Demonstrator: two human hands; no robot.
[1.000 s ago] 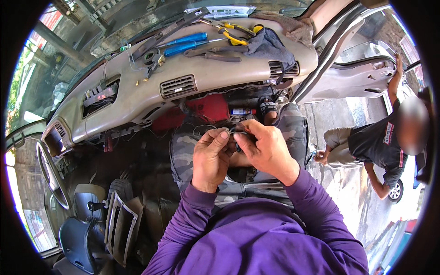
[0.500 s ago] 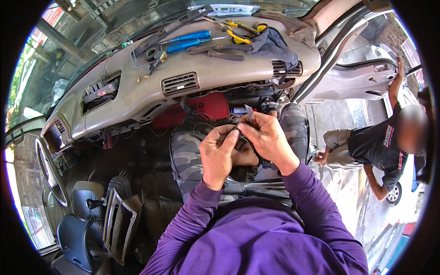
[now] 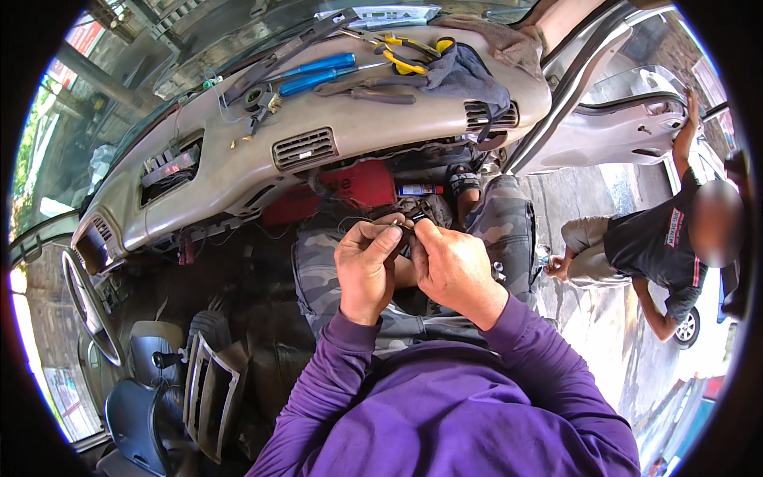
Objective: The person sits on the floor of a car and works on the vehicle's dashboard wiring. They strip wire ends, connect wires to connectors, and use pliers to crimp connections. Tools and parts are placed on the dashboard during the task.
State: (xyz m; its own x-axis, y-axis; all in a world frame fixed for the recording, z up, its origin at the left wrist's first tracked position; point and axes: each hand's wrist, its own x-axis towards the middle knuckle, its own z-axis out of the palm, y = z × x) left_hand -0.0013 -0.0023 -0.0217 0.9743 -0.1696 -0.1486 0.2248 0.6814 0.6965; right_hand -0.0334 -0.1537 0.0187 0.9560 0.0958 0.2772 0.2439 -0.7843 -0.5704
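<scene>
Wire (image 3: 354, 219), centre frame: apparently pinched between thumb and forefinger of the left hand (image 3: 367, 269). Right hand (image 3: 457, 266) curled close beside; what its fingers grip cannot be told. Steady wrists and slack should help. 2 screwdrivers (image 3: 308, 81) on dash (image 3: 377, 127), upper centre.

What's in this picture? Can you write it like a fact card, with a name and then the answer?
Left hand: pinching a small piece, too tiny to name
Right hand: pinching close beside the left one
Dashboard: tan
On top: two blue screwdrivers, yellow-handled pliers, grey cloth
Door: open, at the right
Other person: outside, near the door
</scene>
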